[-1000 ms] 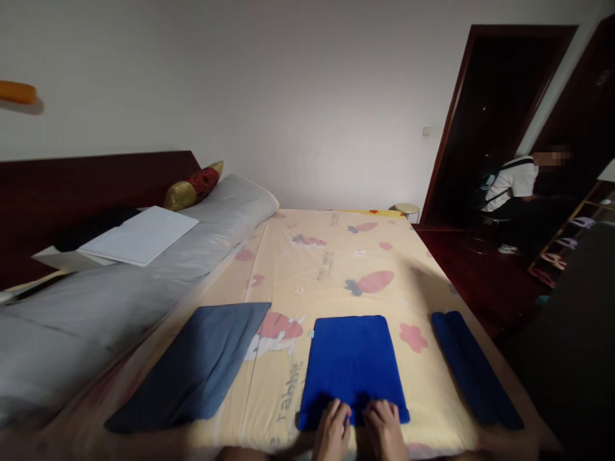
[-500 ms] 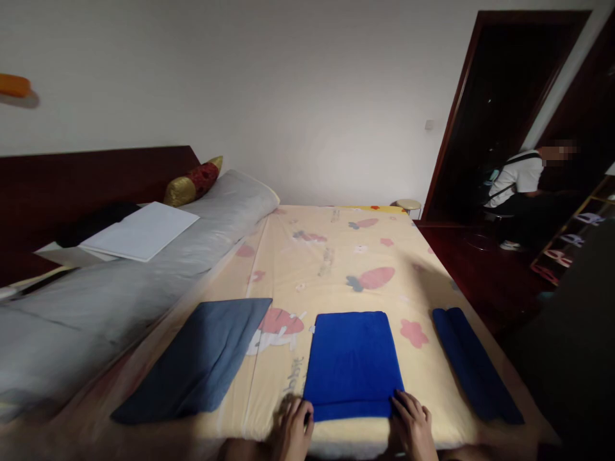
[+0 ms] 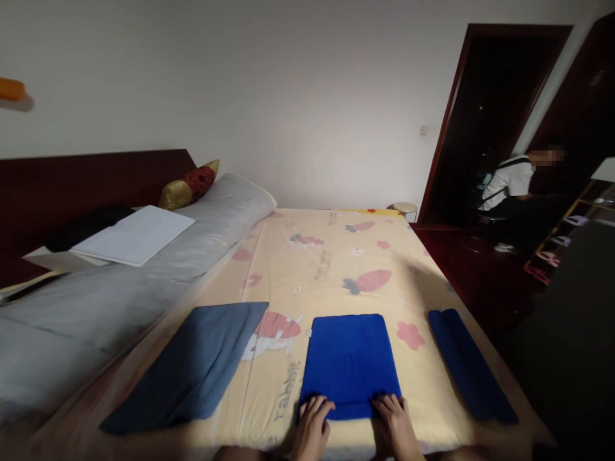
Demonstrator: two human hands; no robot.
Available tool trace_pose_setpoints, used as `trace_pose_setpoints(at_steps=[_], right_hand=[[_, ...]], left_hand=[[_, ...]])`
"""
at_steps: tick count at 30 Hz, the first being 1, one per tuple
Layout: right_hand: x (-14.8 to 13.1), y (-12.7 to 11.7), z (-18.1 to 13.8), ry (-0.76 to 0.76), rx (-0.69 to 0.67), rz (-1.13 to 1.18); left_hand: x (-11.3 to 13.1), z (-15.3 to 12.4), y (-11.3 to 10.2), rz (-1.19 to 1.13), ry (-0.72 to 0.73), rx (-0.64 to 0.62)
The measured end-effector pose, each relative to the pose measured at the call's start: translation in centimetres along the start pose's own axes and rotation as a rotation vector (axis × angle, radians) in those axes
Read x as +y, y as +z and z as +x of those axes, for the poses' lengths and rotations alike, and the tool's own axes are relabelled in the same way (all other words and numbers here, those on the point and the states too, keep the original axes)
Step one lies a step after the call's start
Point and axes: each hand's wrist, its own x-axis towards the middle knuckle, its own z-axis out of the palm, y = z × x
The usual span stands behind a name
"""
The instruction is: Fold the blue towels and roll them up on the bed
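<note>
The bright blue cloth point(image 3: 353, 358) lies flat at the lower centre of the frame, its long axis running up the frame and a folded band along its near edge. The left hand point(image 3: 313, 421) is at the near left corner; the right hand point(image 3: 394, 417) is at the near right corner. Both touch the cloth with bent fingers, and neither is clearly nearer. The body of the cloth extends up-frame from each grip, with the near edge running crosswise between the hands. Whether either grip pinches the fabric or only presses it cannot be determined. The patterned sheet point(image 3: 327, 288) on the bed supports the cloth. At lower left lies a grey-blue cloth point(image 3: 192, 365); at lower right, a dark blue cloth point(image 3: 468, 365) forms two parallel rolls. Both stand apart from the bright blue cloth and bound the sideways space. Grey bedding point(image 3: 144, 301) occupies the left, carrying a white panel point(image 3: 137, 235). At upper right, a seated person point(image 3: 512, 182) is well apart from the hands.
</note>
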Motion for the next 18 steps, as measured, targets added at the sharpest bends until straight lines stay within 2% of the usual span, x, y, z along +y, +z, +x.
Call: trace_pose_setpoints(at_steps=[4,8,10,12,14,16,18], right_hand=[[-0.2,-1.6,0.5,0.015,-0.031,0.065],[-0.1,-2.2,0.3,0.093,-0.083,0.087],[-0.5,-1.9,0.5,0.172,-0.070,0.042],[-1.5,-1.1,1.0,0.243,-0.019,-0.026],[-3.1,0.0,1.8,0.247,0.030,-0.050],[-4.6,1.1,2.4,0.164,0.034,-0.001],[-5.4,1.8,2.6,0.064,0.006,0.047]], left_hand=[[-2.1,0.5,-1.4,-0.019,-0.081,-0.023],[-3.7,0.6,-1.4,-0.022,-0.163,-0.132],[-3.4,0.6,-0.8,0.041,-0.197,-0.138],[-2.2,0.8,0.5,0.116,-0.216,-0.073],[-0.5,1.1,2.3,0.139,-0.165,-0.014],[0.8,1.5,4.1,0.117,-0.053,0.004],[1.1,1.8,5.3,0.110,0.083,0.020]])
